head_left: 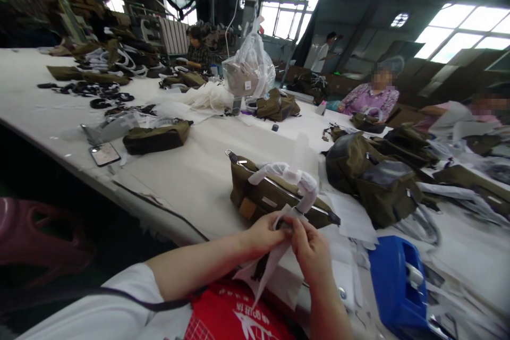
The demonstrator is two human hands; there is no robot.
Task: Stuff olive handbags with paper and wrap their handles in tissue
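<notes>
An olive-green handbag (274,194) stands upright on the table in front of me, its zipper along the top and its handles wrapped in white paper. Just on the near side of it, my left hand (265,234) pinches a white paper sheet (274,260) with a dark strap (261,267) partly inside it. Close beside, my right hand (311,247) is closed with thumb and fingertips on the same paper and strap. The fingertips of both hands almost meet. Exactly what lies between them is partly hidden.
A blue tape dispenser (396,281) stands at the right near edge. More olive bags (382,191) lie beyond it. A phone (104,154) and another olive bag (157,137) are to the left. Co-workers, one in a purple patterned top (368,100), sit across the table.
</notes>
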